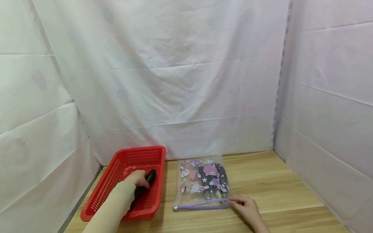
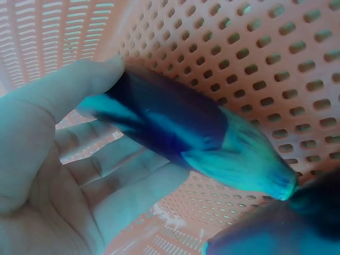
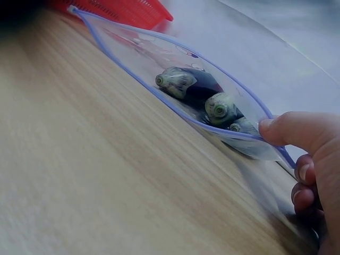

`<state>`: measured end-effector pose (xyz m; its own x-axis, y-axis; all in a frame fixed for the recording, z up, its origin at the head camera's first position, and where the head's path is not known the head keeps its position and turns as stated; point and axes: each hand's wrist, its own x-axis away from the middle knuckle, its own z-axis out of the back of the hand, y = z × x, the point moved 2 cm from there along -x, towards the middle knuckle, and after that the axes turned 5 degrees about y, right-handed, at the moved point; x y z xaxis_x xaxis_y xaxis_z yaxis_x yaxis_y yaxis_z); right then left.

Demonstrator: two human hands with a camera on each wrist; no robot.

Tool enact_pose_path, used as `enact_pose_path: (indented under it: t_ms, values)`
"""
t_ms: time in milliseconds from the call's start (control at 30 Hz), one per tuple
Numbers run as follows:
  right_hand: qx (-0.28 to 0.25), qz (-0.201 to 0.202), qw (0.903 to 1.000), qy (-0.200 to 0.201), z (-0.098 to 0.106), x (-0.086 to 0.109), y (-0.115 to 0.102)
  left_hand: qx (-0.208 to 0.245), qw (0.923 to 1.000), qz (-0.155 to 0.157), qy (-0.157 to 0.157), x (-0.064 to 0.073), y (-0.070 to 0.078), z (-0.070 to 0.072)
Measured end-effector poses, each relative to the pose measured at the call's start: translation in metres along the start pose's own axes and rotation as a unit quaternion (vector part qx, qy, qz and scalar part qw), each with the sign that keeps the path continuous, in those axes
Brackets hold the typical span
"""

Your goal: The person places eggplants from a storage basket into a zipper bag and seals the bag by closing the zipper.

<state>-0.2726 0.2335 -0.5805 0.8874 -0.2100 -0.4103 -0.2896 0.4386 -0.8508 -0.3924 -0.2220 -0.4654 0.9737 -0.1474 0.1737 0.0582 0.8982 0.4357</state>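
In the red plastic basket, my left hand grips a dark eggplant, thumb on one side and fingers on the other. The left wrist view shows its pale green cap and stem end. A second eggplant lies partly in view at that frame's lower right corner. My right hand pinches the purple zip edge of a clear printed bag at its right corner. The bag's mouth gapes, and in the right wrist view three eggplants show inside, stem ends toward the opening.
Basket and bag stand side by side on a wood-grain table, the basket on the left. A white zip slider sits at the bag's left corner. White cloth hangs behind the table and along both sides.
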Motion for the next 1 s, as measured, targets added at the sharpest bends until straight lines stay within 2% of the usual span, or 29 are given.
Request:
enact_pose_path:
  t_ms: [167, 367, 467, 567, 700, 1000]
  values:
    - [0.01, -0.005, 0.9999, 0.008, -0.001, 0.002, -0.008, -0.009, 0.9998, -0.005, 0.017, 0.0, 0.0, 0.002]
    - [0.012, 0.008, 0.9998, 0.013, 0.004, 0.005, -0.037, -0.031, 0.9984, -0.024, 0.041, 0.002, 0.003, 0.005]
    - [0.012, 0.012, 0.9996, 0.02, 0.005, 0.006, -0.043, -0.042, 0.9973, -0.034, 0.05, 0.004, 0.006, 0.007]
    - [0.011, 0.009, 0.9998, 0.016, 0.003, 0.003, -0.024, -0.048, 0.9962, -0.045, 0.058, 0.006, 0.008, 0.01]
    - [0.006, 0.001, 1.0, 0.001, 0.0, 0.0, 0.001, -0.051, 0.9956, -0.045, 0.064, 0.008, 0.012, 0.014]
    - [-0.004, 0.023, 0.9997, 0.006, 0.0, 0.0, -0.002, -0.066, 0.9944, -0.044, 0.069, 0.011, 0.015, 0.023]
